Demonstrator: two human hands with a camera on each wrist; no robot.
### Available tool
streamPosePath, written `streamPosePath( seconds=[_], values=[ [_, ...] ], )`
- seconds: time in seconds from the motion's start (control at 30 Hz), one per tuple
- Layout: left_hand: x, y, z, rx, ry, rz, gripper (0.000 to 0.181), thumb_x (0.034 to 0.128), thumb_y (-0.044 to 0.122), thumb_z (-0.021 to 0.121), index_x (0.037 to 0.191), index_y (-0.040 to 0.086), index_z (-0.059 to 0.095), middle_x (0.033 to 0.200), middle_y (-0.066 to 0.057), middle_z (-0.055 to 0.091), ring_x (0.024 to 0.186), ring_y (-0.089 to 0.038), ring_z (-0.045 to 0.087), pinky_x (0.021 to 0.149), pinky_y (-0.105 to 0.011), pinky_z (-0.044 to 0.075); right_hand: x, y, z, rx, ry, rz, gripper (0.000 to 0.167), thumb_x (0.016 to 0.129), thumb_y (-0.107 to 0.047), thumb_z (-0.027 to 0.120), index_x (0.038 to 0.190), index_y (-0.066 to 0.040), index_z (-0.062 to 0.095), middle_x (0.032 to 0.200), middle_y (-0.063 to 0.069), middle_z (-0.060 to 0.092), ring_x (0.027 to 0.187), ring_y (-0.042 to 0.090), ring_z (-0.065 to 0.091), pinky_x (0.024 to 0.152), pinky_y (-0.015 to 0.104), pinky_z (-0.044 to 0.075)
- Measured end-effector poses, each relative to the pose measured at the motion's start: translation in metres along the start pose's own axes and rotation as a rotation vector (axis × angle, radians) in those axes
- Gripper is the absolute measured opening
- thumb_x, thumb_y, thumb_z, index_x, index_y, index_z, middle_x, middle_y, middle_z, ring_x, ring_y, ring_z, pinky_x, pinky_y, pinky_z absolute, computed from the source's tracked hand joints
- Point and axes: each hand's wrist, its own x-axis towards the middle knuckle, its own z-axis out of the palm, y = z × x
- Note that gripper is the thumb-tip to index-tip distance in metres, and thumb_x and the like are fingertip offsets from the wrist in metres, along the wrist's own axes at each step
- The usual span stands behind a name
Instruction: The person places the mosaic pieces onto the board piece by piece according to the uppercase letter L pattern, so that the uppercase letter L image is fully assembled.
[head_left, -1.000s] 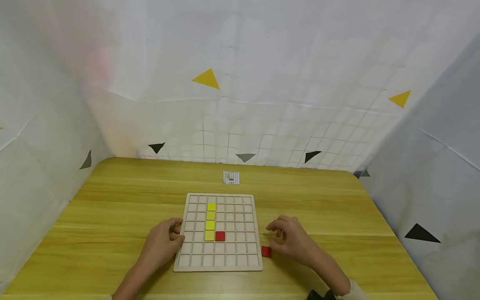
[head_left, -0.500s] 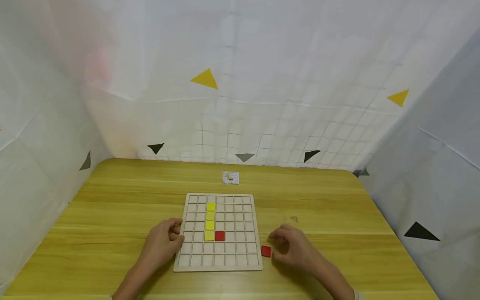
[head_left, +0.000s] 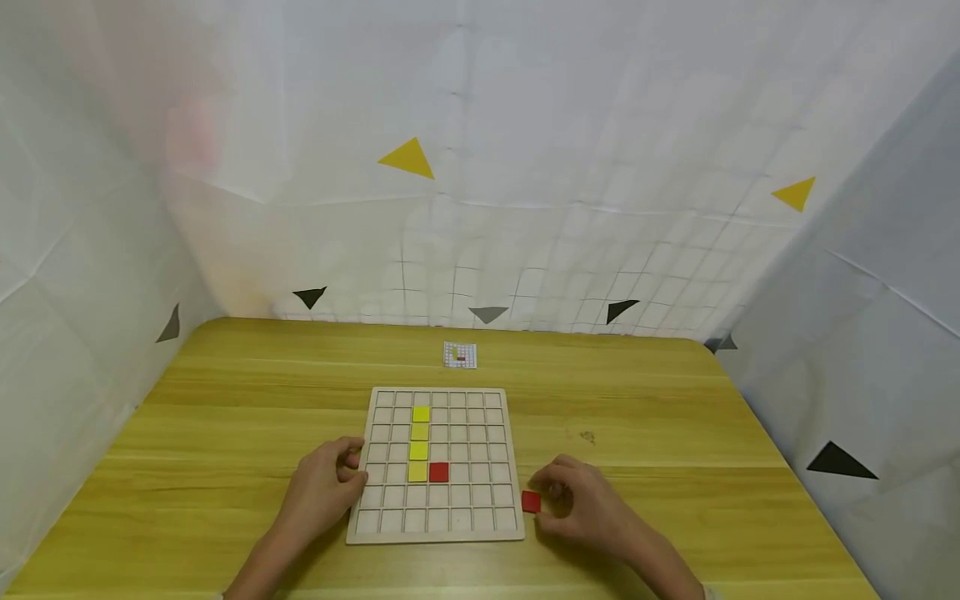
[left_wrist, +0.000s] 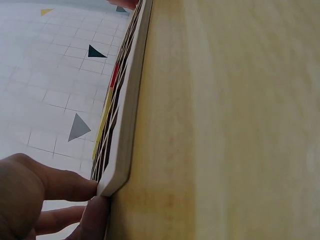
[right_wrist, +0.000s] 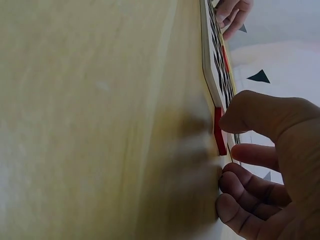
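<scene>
A pale wooden grid board point(head_left: 480, 497) lies on the table with a column of yellow tiles point(head_left: 419, 432) and one red tile point(head_left: 438, 472) set in its cells. My left hand point(head_left: 322, 483) holds the board's left edge with thumb and finger; in the left wrist view, the fingertips meet the edge by a corner. A second red tile point(head_left: 531, 502) lies flat beside the board's right edge. Around this loose tile is my right hand point(head_left: 588, 508), thumb at its near side and forefinger by its far side. In the right wrist view, a small gap shows between forefinger and loose tile.
A small printed card point(head_left: 460, 355) with a grid pattern lies behind the board. White sheets with coloured triangles hang behind and on both sides of the wooden table point(head_left: 637, 392). A dark mark point(head_left: 587, 437) shows on the tabletop at the right.
My right hand has come down and leftward, so its thumb and forefinger now stand at the loose red tile. The left hand, board and tiles have kept their places.
</scene>
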Motion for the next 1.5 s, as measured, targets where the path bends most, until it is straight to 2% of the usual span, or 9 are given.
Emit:
streamPosePath(
  seconds=[0.33,0.53,0.83,1.3,1.5],
  values=[
    [-0.002,0.0,0.0,-0.002,-0.006,-0.009,0.047,0.0831,0.005,0.072,0.129,-0.001,0.063,0.098,-0.004,0.063,0.082,-0.014,0.063,0.07,-0.03,0.052,0.003,-0.003,0.004,-0.01,-0.006,0.001,0.035,0.068,-0.002,0.082,0.099,-0.014,0.071,0.09,-0.009,0.061,0.074,0.01,0.055,0.062,0.023,0.049],
    [-0.001,0.0,0.001,-0.008,0.0,-0.003,0.047,0.0827,0.005,0.073,0.128,-0.001,0.064,0.096,-0.004,0.063,0.081,-0.014,0.063,0.069,-0.03,0.053,0.006,-0.004,0.006,-0.016,-0.004,-0.029,0.034,0.068,0.0,0.079,0.098,-0.014,0.072,0.087,-0.008,0.06,0.073,0.009,0.054,0.061,0.023,0.049],
    [-0.002,-0.002,0.002,-0.026,0.017,0.019,0.046,0.0819,0.003,0.072,0.127,-0.001,0.064,0.097,-0.004,0.064,0.081,-0.013,0.065,0.069,-0.029,0.054,0.007,-0.002,0.007,0.017,-0.007,-0.004,0.039,0.066,0.005,0.076,0.1,-0.013,0.073,0.089,-0.006,0.06,0.072,0.008,0.054,0.058,0.021,0.049],
    [0.0,-0.003,0.002,-0.017,0.019,0.028,0.046,0.0819,0.005,0.072,0.127,0.0,0.065,0.095,-0.003,0.064,0.081,-0.012,0.065,0.069,-0.03,0.053,0.012,-0.002,0.003,0.018,0.022,0.017,0.034,0.067,0.005,0.076,0.097,-0.012,0.073,0.087,-0.004,0.06,0.071,0.008,0.056,0.058,0.022,0.05],
    [0.0,-0.004,0.002,-0.021,0.021,0.026,0.046,0.0818,0.004,0.072,0.127,0.0,0.064,0.095,-0.003,0.064,0.081,-0.013,0.065,0.07,-0.031,0.054,0.019,-0.002,0.001,0.005,0.044,-0.021,0.033,0.067,0.004,0.078,0.097,-0.01,0.073,0.087,-0.003,0.061,0.071,0.011,0.056,0.058,0.023,0.05]
  ],
)
